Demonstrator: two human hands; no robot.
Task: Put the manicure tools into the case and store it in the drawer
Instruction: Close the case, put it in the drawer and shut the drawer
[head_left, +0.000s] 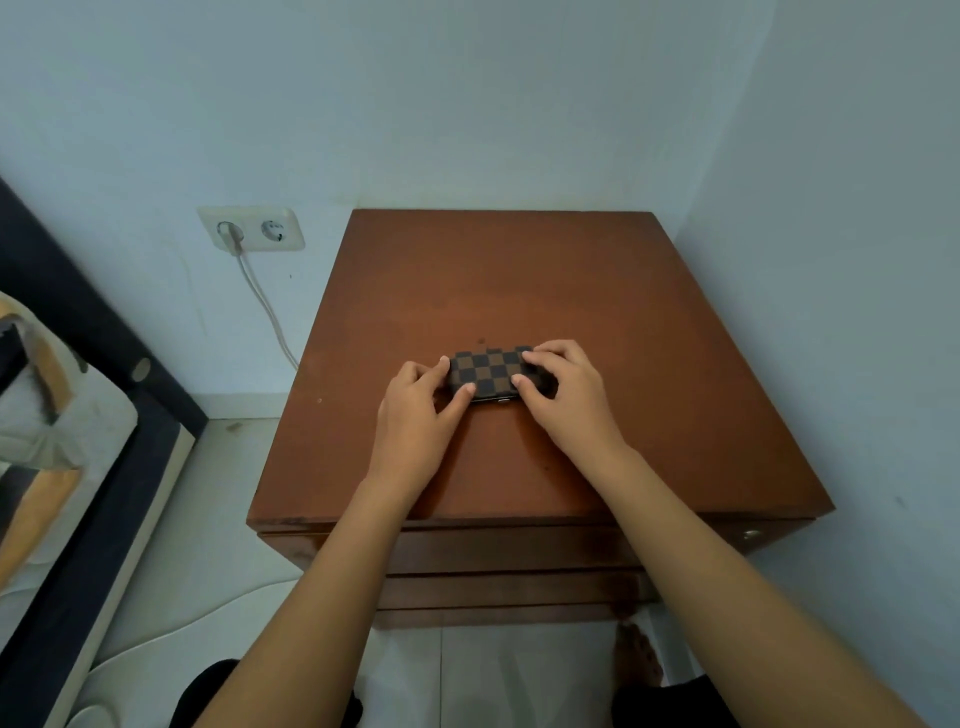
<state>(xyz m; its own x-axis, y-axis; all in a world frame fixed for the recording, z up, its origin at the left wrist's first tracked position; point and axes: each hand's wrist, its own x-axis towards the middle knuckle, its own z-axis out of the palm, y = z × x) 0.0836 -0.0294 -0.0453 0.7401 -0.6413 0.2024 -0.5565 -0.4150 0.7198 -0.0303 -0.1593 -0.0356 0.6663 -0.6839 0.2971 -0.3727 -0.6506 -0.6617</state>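
A small case (488, 370) with a brown-and-black checker pattern lies closed on top of the brown wooden nightstand (519, 280). A metal clasp shows on its near edge. My left hand (415, 410) holds the case's left end, thumb on the near edge and fingers on the far side. My right hand (563, 395) grips the right end the same way. No loose manicure tools are in sight. The nightstand's drawers (514, 551) sit below its front edge, all pushed in, partly hidden by my forearms.
A double wall socket (252, 228) with a white cable plugged in is left of the nightstand. A bed with a dark frame (104, 358) stands at the far left. Walls close in behind and to the right. White tiled floor lies below.
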